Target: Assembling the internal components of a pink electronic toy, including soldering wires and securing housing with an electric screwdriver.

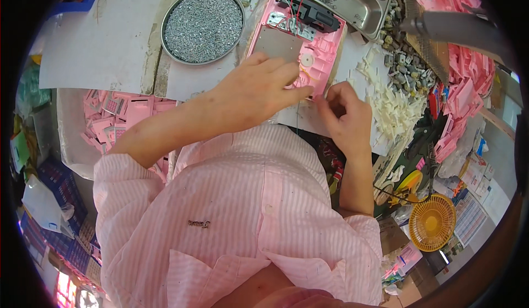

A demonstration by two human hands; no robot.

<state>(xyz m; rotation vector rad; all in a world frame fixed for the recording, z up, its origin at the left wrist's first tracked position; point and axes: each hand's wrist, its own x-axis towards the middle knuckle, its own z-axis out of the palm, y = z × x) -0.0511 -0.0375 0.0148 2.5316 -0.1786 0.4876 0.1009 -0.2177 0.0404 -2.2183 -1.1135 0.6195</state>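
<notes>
A pink plastic housing (pixel 326 60) lies open on the bench in front of me. Inside it are a black mechanism (pixel 314 15) with red wires, a grey plate (pixel 278 44), a white wheel (pixel 306 60) and a thin yellow band. My left hand (pixel 270 85) reaches across the housing's near end, fingers bent and pressed toward its near right corner. At that same corner my right hand (pixel 348 112) has thumb and index finger pinched together, close to the left fingertips. Whatever lies between the fingers of either hand is too small or hidden to make out.
Left of the housing stands a round metal tray (pixel 165 43) full of small screws. A steel compartment tray (pixel 352 10) sits behind. To the right lie white plastic pieces (pixel 391 101), small metal parts (pixel 405 65) and pink parts (pixel 465 82). A bin of pink pieces (pixel 104 122) is lower left.
</notes>
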